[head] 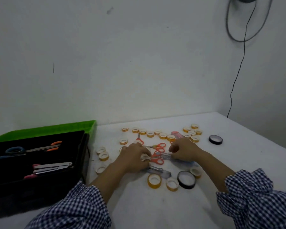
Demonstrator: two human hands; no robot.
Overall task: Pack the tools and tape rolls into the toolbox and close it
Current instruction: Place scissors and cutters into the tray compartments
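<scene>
The open black toolbox [82, 146] with a green lid sits at the left; scissors [31, 149] and a metal tool with pink grips [51, 167] lie in its tray. Several small yellow tape rolls [163, 135] and red-handled scissors [159, 147] are scattered on the white table. My left hand [135, 156] is closed around a small tape roll beside the red scissors. My right hand [183, 151] is curled over a packaged tool [168, 156]; its grip on it is unclear. Two black tape rolls [186, 179] [215, 139] lie to the right.
A larger yellow roll [154, 180] and another packaged tool [160, 171] lie near the front. The white wall stands close behind the table. A black cable [236, 76] hangs down the wall at the right. The table's right edge runs diagonally.
</scene>
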